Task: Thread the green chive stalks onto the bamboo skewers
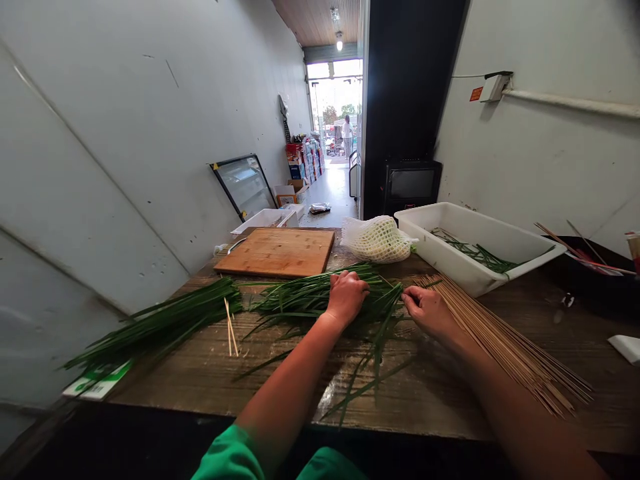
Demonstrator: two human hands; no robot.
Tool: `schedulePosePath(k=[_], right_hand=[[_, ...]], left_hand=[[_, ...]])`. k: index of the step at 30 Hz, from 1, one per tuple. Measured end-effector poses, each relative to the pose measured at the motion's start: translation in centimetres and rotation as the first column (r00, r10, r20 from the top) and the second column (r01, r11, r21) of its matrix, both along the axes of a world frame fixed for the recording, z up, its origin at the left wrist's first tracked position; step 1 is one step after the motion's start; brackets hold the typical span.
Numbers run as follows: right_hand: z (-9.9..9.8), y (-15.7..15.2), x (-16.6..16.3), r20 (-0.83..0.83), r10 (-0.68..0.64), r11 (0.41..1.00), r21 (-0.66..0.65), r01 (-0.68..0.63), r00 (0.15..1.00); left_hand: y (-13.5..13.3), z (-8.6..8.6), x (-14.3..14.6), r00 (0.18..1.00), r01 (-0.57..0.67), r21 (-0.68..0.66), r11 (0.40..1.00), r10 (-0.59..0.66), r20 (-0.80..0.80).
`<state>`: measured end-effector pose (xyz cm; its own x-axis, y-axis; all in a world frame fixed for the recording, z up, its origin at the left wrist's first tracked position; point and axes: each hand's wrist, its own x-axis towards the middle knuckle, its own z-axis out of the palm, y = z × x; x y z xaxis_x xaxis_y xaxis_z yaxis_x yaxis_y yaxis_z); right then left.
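A heap of long green chive leaves [300,300] lies across the wooden table [210,373]. My left hand [347,297] rests on top of the heap, fingers curled over the leaves. My right hand [427,310] is just to its right, fingertips pinched at the ends of the leaves, beside a fan of thin bamboo skewers [505,340]. A second bundle of chives [165,323] lies to the left. Two loose skewers [231,328] sit between the bundles.
A wooden cutting board [277,252] lies at the back, with a white foam net bag [377,240] and a white tub [500,237] holding some greens to its right. A grey wall runs along the left. A corridor leads to a bright doorway with a distant person [347,137].
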<state>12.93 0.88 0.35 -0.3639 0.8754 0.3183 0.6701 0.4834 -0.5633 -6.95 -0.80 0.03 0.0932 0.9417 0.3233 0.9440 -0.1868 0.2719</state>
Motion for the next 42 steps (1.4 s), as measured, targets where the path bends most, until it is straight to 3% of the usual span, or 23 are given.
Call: schedulePosePath(k=[5,11,16,27,32,42], right_hand=[[0.11,-0.10,-0.02,0.003,-0.001,1.000,-0.009,0.001,1.000],[0.08,-0.15,-0.10,0.001,-0.002,1.000,0.003,0.002,1.000],[0.11,-0.17,-0.13,0.000,0.016,1.000,0.020,-0.016,1.000],[0.22,-0.37,-0.18,0.005,0.023,1.000,0.008,-0.023,1.000],[0.08,-0.37,-0.22,0.004,0.017,1.000,0.011,-0.017,1.000],[0.05,-0.36,-0.25,0.004,0.019,1.000,0.020,-0.019,1.000]], left_hand=[[0.03,-0.07,0.36,1.000,-0.004,0.003,1.000,0.004,0.007],[-0.13,0.23,0.64,0.980,-0.048,0.110,0.993,0.025,0.198],[0.29,0.10,0.63,0.922,-0.012,0.084,0.996,-0.021,0.387],[0.57,0.03,0.42,0.780,0.000,0.079,0.997,-0.050,0.624],[0.62,0.04,0.55,0.734,-0.004,0.059,0.998,-0.037,0.678],[0.31,0.25,0.84,0.741,0.024,0.057,0.998,-0.056,0.669]])
